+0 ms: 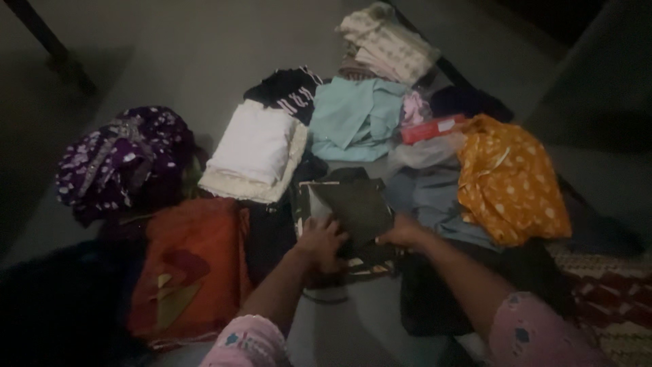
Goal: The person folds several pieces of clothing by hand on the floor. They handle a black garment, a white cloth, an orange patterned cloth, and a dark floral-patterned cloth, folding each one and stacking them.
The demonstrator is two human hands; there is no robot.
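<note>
Dark folded cloth (pixel 353 207) lies on the floor directly under a person's two bare hands, in a dimly lit room. The left hand (pixel 320 241) rests on the cloth's near left corner with fingers curled down onto the fabric, pressing or pinching it; the light is too low to say which. The right hand (pixel 402 234) lies on the cloth's near right edge, fingers bent over the fabric, and whether they truly clamp it cannot be told. Both arms come from pink printed sleeves (pixel 248 343) at the bottom of the view. Just beyond the left hand sits a folded white garment (pixel 255 149), and farther past it a black piece with white stripes (pixel 288 88). Left of the left hand lies an orange-red cloth (pixel 193 261), and beyond that a purple spotted bundle (pixel 119 160). Straight ahead of both hands is a pale teal garment (pixel 356 115), with a cream patterned stack (pixel 387 44) farther away. Right of the right hand spreads a mustard-yellow dotted cloth (pixel 509 180), beside a small red packet (pixel 431 128) and grey-blue fabric (pixel 435 200).
</note>
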